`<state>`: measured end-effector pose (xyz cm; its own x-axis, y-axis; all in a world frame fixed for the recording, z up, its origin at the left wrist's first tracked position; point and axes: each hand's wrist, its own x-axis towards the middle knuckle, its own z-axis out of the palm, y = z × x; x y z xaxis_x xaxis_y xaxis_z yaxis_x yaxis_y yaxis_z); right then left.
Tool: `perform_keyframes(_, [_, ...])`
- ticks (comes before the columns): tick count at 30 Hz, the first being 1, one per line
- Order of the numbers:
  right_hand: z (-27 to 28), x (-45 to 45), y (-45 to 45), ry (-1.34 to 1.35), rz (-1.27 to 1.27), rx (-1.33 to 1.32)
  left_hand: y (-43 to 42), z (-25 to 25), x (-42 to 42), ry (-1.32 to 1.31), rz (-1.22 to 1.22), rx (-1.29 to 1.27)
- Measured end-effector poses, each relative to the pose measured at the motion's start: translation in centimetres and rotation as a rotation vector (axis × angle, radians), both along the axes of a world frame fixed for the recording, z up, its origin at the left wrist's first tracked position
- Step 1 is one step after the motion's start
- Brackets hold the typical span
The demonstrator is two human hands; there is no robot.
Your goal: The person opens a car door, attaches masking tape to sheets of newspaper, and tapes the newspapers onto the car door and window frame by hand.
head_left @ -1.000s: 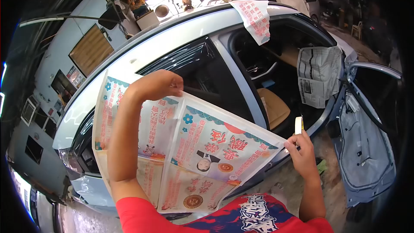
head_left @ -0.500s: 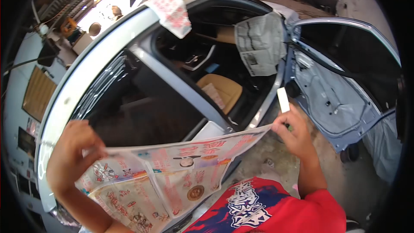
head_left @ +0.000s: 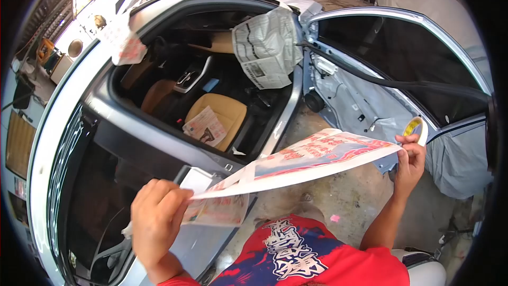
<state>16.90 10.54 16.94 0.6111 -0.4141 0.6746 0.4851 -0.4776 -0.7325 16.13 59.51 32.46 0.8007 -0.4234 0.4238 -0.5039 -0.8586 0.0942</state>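
A printed newspaper sheet (head_left: 317,153) is stretched between my two hands, its near edge pulled into a long pale line. My left hand (head_left: 159,222) pinches one end of that edge, over the car's rear door. At the other end, my right hand (head_left: 410,164) grips a corner, with a roll of masking tape (head_left: 422,131) held in the same hand. Part of the sheet hangs below the edge near my left hand. Beyond it lies the open front doorway of the light-coloured car (head_left: 248,153), with a tan seat (head_left: 233,111) inside.
Newspaper (head_left: 267,47) covers the front corner of the doorway, and another piece (head_left: 127,47) hangs over the roof edge. A paper sheet (head_left: 205,127) lies on the seat. The front door (head_left: 354,95), its inner panel off, stands open to the right. A grey cover (head_left: 457,167) hangs beside it.
The newspaper sheet has swung from hanging broad-side to a flatter, tilted position. Both hands have shifted right in view, and the tape roll now shows its round face. My view has turned right.
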Motion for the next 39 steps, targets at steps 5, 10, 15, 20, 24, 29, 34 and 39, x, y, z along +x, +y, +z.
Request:
perform_keyframes(5, [-0.3, -2.1, -4.8, 0.087, -0.062, 0.035, -6.9, -7.8, 5.7, 0.077, 0.066, -0.391])
perform_keyframes(10, [-1.8, -2.8, -7.9, 0.172, -0.118, 0.011, -12.1, -13.4, 10.2, 0.165, 0.09, -0.461])
perform_keyframes(15, [-3.0, -3.1, -10.4, 0.226, -0.281, 0.02, -15.6, -13.6, 12.9, 0.099, 0.071, -0.448])
perform_keyframes(20, [-4.2, -3.0, -11.7, 0.266, -0.393, -0.02, -18.1, -13.3, 16.4, -0.058, -0.052, -0.393])
perform_keyframes(24, [-5.4, -2.4, -11.9, 0.339, -0.452, 0.099, -19.6, -13.7, 20.2, -0.03, -0.139, -0.414])
perform_keyframes(29, [-3.5, 0.8, -9.8, 0.303, -0.492, 0.215, -20.6, -15.1, 26.3, 0.024, -0.261, -0.401])
perform_keyframes(34, [-4.7, 3.8, -9.8, 0.307, -0.477, 0.229, -20.8, -16.6, 34.3, 0.138, -0.334, -0.433])
perform_keyframes(39, [-3.5, 10.1, -8.0, 0.283, -0.524, 0.0, -20.0, -21.1, 43.0, 0.253, -0.348, -0.509])
